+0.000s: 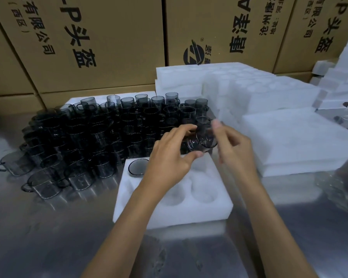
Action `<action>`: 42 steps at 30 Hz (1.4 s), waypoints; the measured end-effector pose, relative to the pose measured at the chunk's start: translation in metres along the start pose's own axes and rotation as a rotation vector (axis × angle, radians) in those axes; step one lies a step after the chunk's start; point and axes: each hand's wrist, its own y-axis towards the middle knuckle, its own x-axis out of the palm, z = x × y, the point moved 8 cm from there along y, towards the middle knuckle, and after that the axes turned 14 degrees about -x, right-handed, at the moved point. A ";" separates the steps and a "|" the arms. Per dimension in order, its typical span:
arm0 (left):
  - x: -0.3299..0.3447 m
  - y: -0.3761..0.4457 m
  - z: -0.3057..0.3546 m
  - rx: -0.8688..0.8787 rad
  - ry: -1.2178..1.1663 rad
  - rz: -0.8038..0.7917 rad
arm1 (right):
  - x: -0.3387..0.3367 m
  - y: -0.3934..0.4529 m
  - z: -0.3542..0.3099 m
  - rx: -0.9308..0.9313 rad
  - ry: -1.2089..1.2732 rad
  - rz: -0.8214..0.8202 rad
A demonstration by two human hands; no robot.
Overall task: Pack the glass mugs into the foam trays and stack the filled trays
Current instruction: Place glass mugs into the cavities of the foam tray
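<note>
- The right hand (232,146) is motion-blurred at its fingertips; its fingers look loosely spread beside the held mug, and whether they touch the glass cannot be told.
- The left hand (170,155) grips a smoky glass mug (202,140), thumb under the lower edge and fingers curled over the top; the mug is tilted, its round base facing the camera.
- That mug hangs above the far edge of the foam tray (175,215), at about 12 o'clock from the tray's middle.
- The tray is soft white foam, squarish, with round wells; the forearms cover part of it, so the well count is unclear.
- One seated mug (138,167) fills the well at the tray's 10 o'clock corner, only its dark circular rim showing.
- The crowd of loose mugs (100,133) stands at 10 o'clock from the tray, thin-walled, cylindrical, handled; in the middle they merge into a dark mass hard to separate.
- White foam stacks (289,141) lie at 2 o'clock, overexposed, their wells barely visible.
- Brown printed cartons (100,37) form the back wall, cut off at the top.
- The metal tabletop (48,237) is reflective and smeared.
</note>
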 end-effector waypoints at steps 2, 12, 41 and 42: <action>0.005 0.002 -0.013 -0.089 -0.121 -0.160 | -0.011 0.005 0.004 0.002 -0.019 0.009; 0.018 -0.006 -0.039 -0.205 -0.205 -0.436 | 0.003 -0.002 0.023 0.145 -0.112 -0.304; 0.023 -0.013 -0.039 -0.177 0.011 -0.305 | 0.010 -0.009 0.024 0.220 -0.034 -0.426; 0.022 -0.013 -0.039 -0.180 0.013 -0.304 | 0.011 -0.009 0.025 0.220 -0.028 -0.431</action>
